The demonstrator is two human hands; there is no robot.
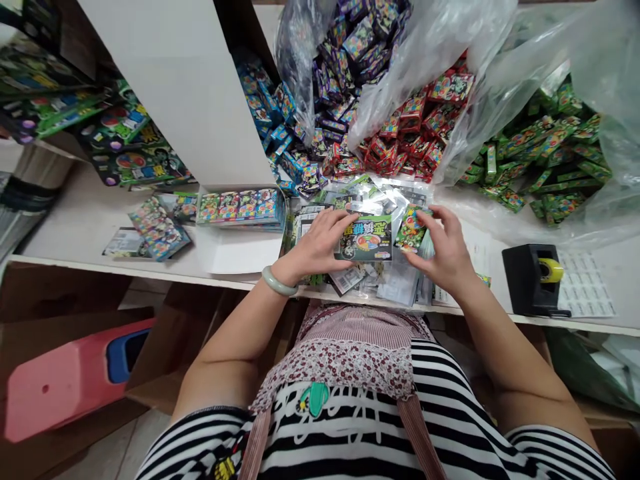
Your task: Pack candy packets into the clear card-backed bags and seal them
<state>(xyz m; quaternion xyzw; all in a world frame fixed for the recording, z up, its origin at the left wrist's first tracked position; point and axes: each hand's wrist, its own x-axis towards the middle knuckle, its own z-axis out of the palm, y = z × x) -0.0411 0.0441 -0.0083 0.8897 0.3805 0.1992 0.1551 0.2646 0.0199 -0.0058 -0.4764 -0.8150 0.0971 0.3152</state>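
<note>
My left hand (325,243), with a pale bangle at the wrist, grips a black and green printed card (367,239) by its left end. Between the thumb and fingers of my right hand (445,247) is a small green candy packet (411,229), just right of the card. Under both hands lie printed cards and clear plastic sleeves (397,280). To the left stands an open white box (240,257), its back part filled with rows of small colourful packets (243,205).
Behind my hands are heaps of purple packets (350,60), red packets (405,140), blue packets (280,127) and green packets (550,153), partly under clear plastic bags (530,73). A black tape dispenser (531,280) stands at right. Below left is a pink stool (65,383).
</note>
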